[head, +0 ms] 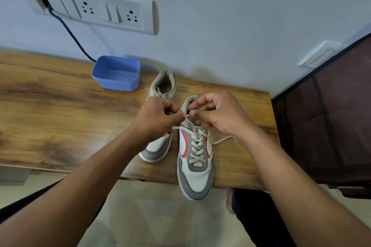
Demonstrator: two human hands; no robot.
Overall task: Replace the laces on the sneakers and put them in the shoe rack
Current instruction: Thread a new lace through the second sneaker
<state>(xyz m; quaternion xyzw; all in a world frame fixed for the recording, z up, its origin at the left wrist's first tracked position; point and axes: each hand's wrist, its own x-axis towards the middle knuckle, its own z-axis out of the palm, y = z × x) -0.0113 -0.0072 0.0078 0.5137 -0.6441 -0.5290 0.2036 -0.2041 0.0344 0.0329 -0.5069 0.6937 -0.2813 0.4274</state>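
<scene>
Two white, grey and red sneakers stand on a wooden table [60, 110], toes toward me. The near sneaker [195, 174] carries a cream lace [197, 146] crossed through its eyelets, and its toe juts over the table's front edge. My left hand [158, 118] and my right hand [218, 114] meet above its tongue, each pinching a piece of the lace between thumb and fingers. One loose lace end [221, 140] trails to the right under my right wrist. The far sneaker [160, 110] sits just left and behind, partly hidden by my left hand.
An empty blue plastic tub [116, 74] stands on the table near the wall. A black cable [68, 32] runs down from a wall socket panel [112, 13] behind it. A dark cabinet [325, 116] flanks the table's right end. Pale floor tiles lie below.
</scene>
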